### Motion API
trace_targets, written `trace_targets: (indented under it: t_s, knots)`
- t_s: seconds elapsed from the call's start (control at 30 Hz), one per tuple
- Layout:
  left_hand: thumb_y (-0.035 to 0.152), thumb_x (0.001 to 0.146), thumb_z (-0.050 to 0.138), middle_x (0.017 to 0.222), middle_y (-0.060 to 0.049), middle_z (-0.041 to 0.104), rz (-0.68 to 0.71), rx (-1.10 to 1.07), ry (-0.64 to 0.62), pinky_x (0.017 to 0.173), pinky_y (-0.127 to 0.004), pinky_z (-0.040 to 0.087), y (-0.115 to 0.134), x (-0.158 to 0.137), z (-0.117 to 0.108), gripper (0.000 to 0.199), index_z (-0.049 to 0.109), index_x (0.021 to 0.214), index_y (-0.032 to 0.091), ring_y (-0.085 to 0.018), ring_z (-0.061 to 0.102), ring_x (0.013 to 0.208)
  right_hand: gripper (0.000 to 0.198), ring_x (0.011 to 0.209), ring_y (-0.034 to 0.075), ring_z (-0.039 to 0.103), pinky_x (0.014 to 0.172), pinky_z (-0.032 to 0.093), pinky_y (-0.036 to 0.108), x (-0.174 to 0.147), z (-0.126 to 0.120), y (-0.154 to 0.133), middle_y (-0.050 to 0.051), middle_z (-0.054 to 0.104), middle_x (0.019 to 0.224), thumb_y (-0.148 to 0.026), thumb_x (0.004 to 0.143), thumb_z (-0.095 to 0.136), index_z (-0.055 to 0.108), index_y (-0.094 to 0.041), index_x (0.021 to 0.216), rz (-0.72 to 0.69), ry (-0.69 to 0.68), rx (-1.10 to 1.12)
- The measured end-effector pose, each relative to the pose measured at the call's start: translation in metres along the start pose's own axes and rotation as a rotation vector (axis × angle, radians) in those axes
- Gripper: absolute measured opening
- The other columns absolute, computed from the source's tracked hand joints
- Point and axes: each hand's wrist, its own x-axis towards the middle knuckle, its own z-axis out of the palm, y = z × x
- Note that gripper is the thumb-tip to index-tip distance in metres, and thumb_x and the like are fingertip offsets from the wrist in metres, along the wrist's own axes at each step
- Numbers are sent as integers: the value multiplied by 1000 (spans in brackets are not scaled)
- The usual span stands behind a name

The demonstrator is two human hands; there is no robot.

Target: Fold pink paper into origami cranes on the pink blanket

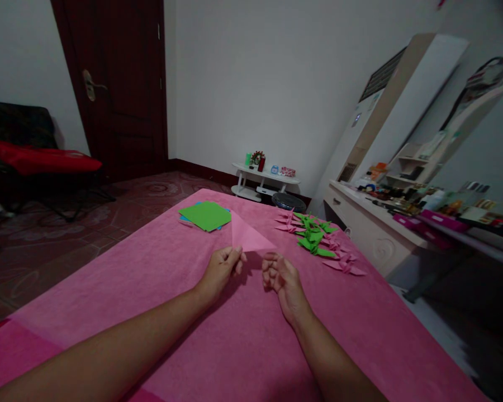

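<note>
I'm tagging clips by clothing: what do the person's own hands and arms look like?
The left hand and right hand are ungloved. The left forearm and right forearm show no sleeves within the picture, and no watch or bracelet is visible. No rings are discernible.

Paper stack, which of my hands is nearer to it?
Left. Your left hand, pinching the pink sheet, is on your side of the paper stack, slightly to its right; your right hand is farther off to the right.
</note>
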Motion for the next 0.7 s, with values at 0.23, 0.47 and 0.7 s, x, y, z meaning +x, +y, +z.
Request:
trace_targets:
  t_s: [0.23,0.47,0.7]
  knots:
    - [54,83,46,46,0,51,-38,-40,-234,46,-21,39,-3,-10,22,49,47,53,15,-11,52,45,39,35,6,31,38,25,21,-1,14,16,-7,39,41,-49,76,61,53,-16,57,10,-21,-223]
    - [48,88,40,51,-3,54,-11,-96,-292,52,-24,43,-2,-12,24,50,49,53,14,-15,58,53,43,36,6,33,40,25,23,-2,18,14,-4,41,41,-43,76,61,48,-16,46,-50,108,-99]
    - [47,86,42,43,2,46,-6,26,-193,45,-21,33,4,-11,21,46,52,55,15,-9,44,41,32,34,6,32,38,22,23,4,5,4,-6,39,39,-34,73,63,50,-17,50,-126,194,-38]
